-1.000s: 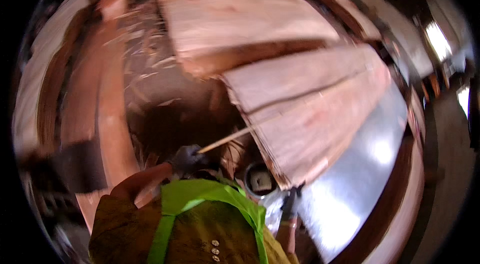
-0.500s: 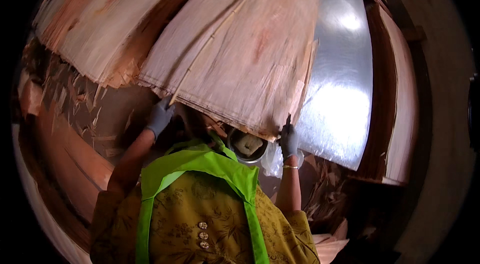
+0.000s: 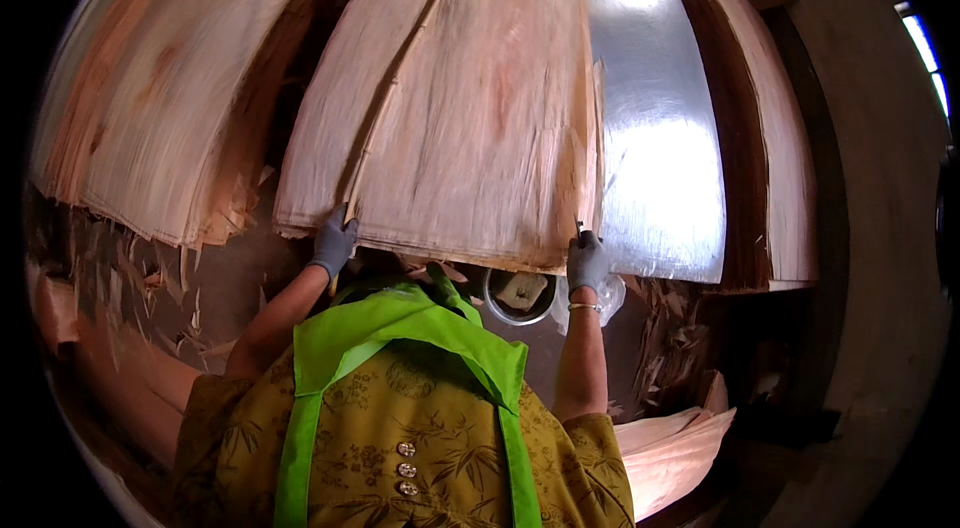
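The thin, jointed, tan bamboo stick point(image 3: 394, 80), extending over stacked pinkish wood-veneer sheets point(image 3: 490, 138), is gripped by the grey-gloved left hand point(image 3: 335, 240); a small dark object point(image 3: 578, 226) is held in the grey-gloved right hand point(image 3: 588, 260). Thin sheets are probably best pressed lightly.

Left hand point(image 3: 335, 240) (gloved) grips thin stick point(image 3: 395, 80) atop veneer sheets point(image 3: 475, 118).
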Action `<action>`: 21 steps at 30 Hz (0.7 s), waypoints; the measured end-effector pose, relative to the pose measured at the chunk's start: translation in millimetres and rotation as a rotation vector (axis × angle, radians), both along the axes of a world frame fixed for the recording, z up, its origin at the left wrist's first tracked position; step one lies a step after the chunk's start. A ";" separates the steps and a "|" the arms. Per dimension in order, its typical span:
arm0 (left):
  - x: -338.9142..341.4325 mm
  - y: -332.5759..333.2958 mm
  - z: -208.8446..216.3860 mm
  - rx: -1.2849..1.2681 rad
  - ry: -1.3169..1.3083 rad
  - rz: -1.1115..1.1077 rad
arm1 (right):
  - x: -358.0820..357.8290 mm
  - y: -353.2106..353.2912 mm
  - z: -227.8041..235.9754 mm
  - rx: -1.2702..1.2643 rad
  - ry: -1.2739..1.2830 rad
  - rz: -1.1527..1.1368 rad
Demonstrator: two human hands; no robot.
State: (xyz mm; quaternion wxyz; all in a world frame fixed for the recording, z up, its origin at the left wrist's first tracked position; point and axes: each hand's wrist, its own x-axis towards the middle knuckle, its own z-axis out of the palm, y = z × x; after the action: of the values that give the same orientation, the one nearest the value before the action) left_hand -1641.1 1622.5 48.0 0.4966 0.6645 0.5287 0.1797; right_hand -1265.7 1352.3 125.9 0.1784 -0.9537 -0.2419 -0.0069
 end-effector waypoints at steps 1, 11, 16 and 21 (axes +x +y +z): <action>-1.2 0.2 4.8 -0.020 -0.007 -0.006 | -3.6 1.4 8.5 0.009 -0.047 0.031; 4.1 0.8 14.8 -0.049 0.004 -0.035 | 11.7 -7.3 42.3 0.375 0.235 0.010; 3.8 2.8 7.8 -0.077 -0.039 -0.010 | 19.0 -18.2 31.1 0.801 0.637 -0.058; 5.3 4.1 22.3 -0.169 -0.067 -0.008 | 16.9 -20.4 31.3 0.866 0.754 -0.124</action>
State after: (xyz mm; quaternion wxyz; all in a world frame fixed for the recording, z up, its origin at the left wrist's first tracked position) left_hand -1635.8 1626.6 70.3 0.5691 0.6158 0.5224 0.1548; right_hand -1248.8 1331.9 157.2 0.6257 -0.7426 -0.0806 0.2246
